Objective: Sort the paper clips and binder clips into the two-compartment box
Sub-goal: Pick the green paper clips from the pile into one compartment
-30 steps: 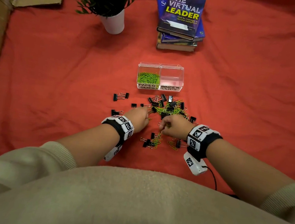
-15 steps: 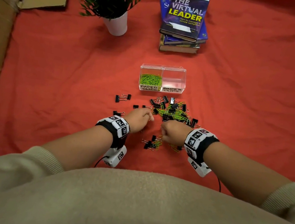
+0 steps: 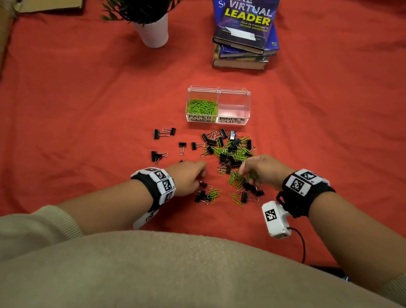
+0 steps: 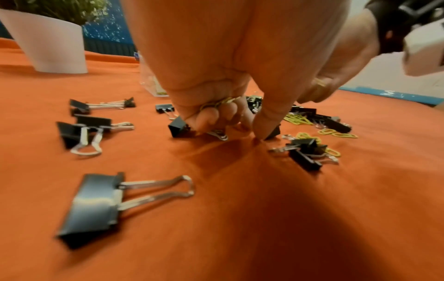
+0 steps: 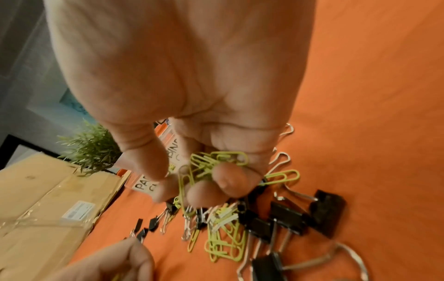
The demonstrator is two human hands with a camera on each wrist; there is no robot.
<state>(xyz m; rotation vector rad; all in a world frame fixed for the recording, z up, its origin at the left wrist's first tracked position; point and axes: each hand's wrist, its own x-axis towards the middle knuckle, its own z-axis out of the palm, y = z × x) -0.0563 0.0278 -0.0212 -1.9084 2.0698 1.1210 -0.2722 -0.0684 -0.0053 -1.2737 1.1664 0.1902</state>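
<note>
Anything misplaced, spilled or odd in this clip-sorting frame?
Nothing odd. The box stands upright, green paper clips fill the PAPER CLIPS side, the BINDER CLIPS side looks empty, and the unsorted pile lies on the cloth.

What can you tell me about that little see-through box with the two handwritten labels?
The clear plastic two-compartment box sits upright on the red cloth, beyond the loose pile of clips and apart from both hands. A middle wall splits it. White strips along its front read "PAPER CLIPS" on the left and "BINDER CLIPS" on the right. The left compartment holds a heap of green paper clips; the right one looks empty. Its top appears open. Nothing but the cloth touches it.
</note>
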